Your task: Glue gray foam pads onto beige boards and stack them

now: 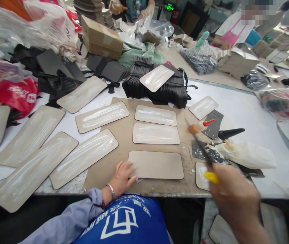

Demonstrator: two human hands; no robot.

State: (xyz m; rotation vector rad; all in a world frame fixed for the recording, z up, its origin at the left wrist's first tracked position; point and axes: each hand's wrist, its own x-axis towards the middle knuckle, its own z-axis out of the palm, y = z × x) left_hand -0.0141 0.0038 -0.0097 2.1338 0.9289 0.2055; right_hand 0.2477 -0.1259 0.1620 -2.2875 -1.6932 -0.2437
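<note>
My left hand (121, 177) lies with spread fingers at the left end of a bare beige panel (157, 165) with rounded corners, touching its edge. Raised at the right, my right hand (235, 193) is closed around a thin dark tool with a yellow part (212, 177); motion blurs it and its exact kind is unclear. Its tip points away from me, close to a small bottle with a red nozzle (197, 127). Beyond the bare panel lie two smaller panels (156, 133) streaked with white paste. A small coated piece (201, 176) is partly hidden behind my right hand.
Several white-streaked panels (85, 159) fan out on the left. A black strapped bundle (157, 81) stands at the back with one panel on top. To the right are a black handle (232, 133) and a paste-filled plastic bag (248, 154). Two other people work farther back.
</note>
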